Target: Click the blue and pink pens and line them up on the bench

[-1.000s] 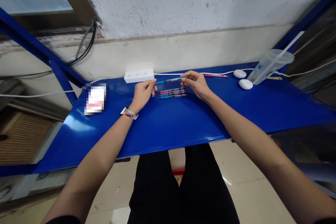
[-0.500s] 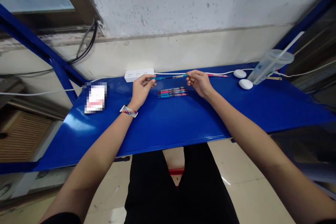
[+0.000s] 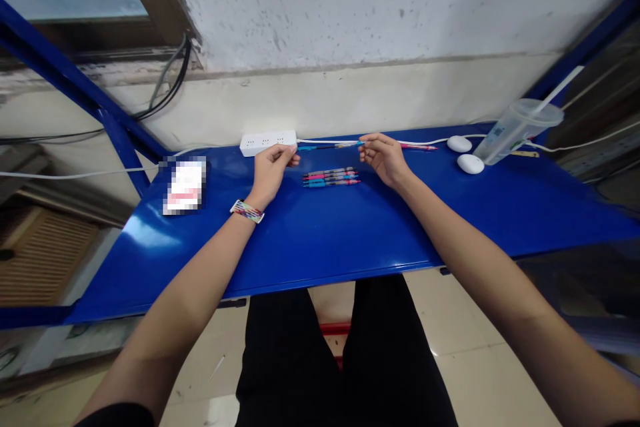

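A blue pen (image 3: 327,146) with a clear section stretches sideways between my two hands, near the back of the blue table. My left hand (image 3: 270,172), with a patterned band on the wrist, pinches the pen's left end between thumb and fingers. At the other end, the fingertips of my right hand (image 3: 384,159) close on the light-blue part. Just below and nearer to me, several pens (image 3: 331,178) in black, pink and blue lie side by side in a small row on the table. Neither hand touches that row.
Behind my left hand is a white power strip (image 3: 267,141). A red pen (image 3: 419,147) lies right of my right hand. Farther right are two white rounded objects (image 3: 470,163) and a clear cup (image 3: 517,130) with a straw. A blurred white packet (image 3: 185,187) lies left on the table (image 3: 320,240).
The view has shifted slightly. Both hands stay at the pen's ends, and less of the pen shows at my left fingertips. The row of pens has not moved.
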